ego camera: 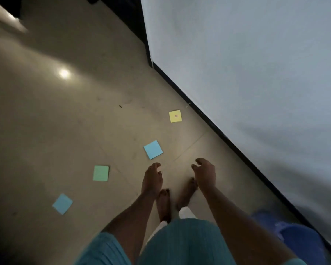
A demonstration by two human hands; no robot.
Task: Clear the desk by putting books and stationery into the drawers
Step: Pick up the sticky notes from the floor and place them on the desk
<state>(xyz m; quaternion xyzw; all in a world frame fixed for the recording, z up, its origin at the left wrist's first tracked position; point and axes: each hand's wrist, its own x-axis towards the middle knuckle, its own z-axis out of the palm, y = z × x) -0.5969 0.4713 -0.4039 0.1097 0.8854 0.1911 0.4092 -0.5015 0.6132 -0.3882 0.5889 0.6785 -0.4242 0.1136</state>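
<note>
On the beige tiled floor (pixel 65 121) four notes lie well apart in a loose line. Taken from the left hand (pixel 152 178), a pale blue square sticky note (pixel 153 149) lies at twelve o'clock. A yellow square sticky note (pixel 175 116) with a small red mark lies farther out at one o'clock. A green square sticky note (pixel 101 173) lies at nine, and a second pale blue sticky note (pixel 62 203) at eight.

Left hand and right hand (pixel 204 174) hang side by side, fingers loosely curled, holding nothing and touching no note. Two bare feet (pixel 163 203) stand beneath them. A teal ribbed garment (pixel 180 241) fills six o'clock. A broad white panel with a dark edge (pixel 256 64) runs from twelve to four o'clock, with a blurred blue object (pixel 302 243) beside it.
</note>
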